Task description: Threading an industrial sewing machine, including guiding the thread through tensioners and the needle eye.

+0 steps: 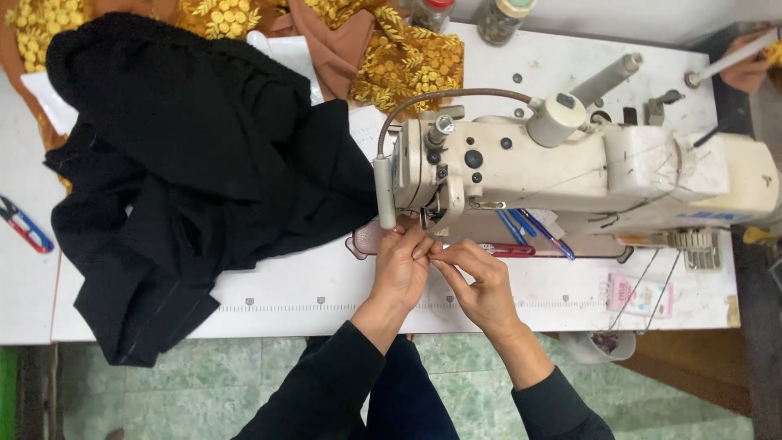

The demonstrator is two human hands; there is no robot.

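A cream industrial sewing machine (570, 175) stands on a white table (309, 297). My left hand (401, 269) and my right hand (481, 281) meet just below the needle area (423, 218), fingertips pinched together. Whatever they pinch is too fine to make out. A heap of black fabric (187, 163) lies to the left of the machine and hangs over the table's front edge.
Brown fabric with gold embroidery (399, 57) lies at the back. Small snips (24, 224) rest at the far left. Pens (529, 228) and red scissors (505, 249) sit under the machine arm. Two jars (501, 16) stand behind. Another person's hand (745, 69) shows at the top right.
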